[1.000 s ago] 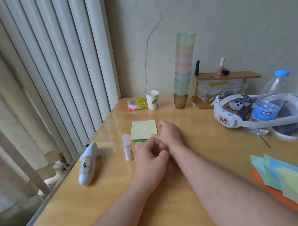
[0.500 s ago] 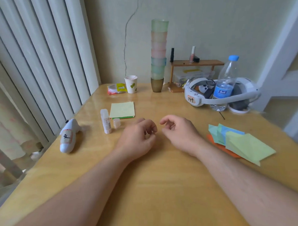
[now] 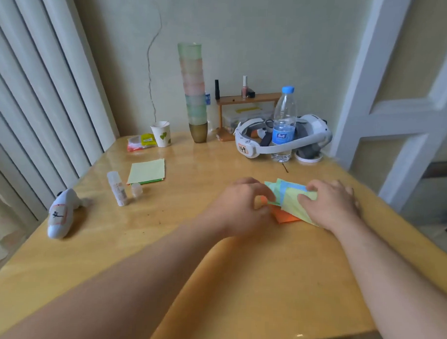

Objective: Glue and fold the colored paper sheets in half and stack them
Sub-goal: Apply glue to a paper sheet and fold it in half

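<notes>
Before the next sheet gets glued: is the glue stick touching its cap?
Apart. In the head view the glue stick lies on the table with a strip of bare wood between it and the cap standing to its right.

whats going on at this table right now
A person is working through colored paper at a wooden table. Both hands are on the loose pile of colored sheets: the left hand picks at its near edge, the right hand rests on top. A folded yellow-green sheet lies on a green one further left, beside an uncapped glue stick and its cap.
</notes>
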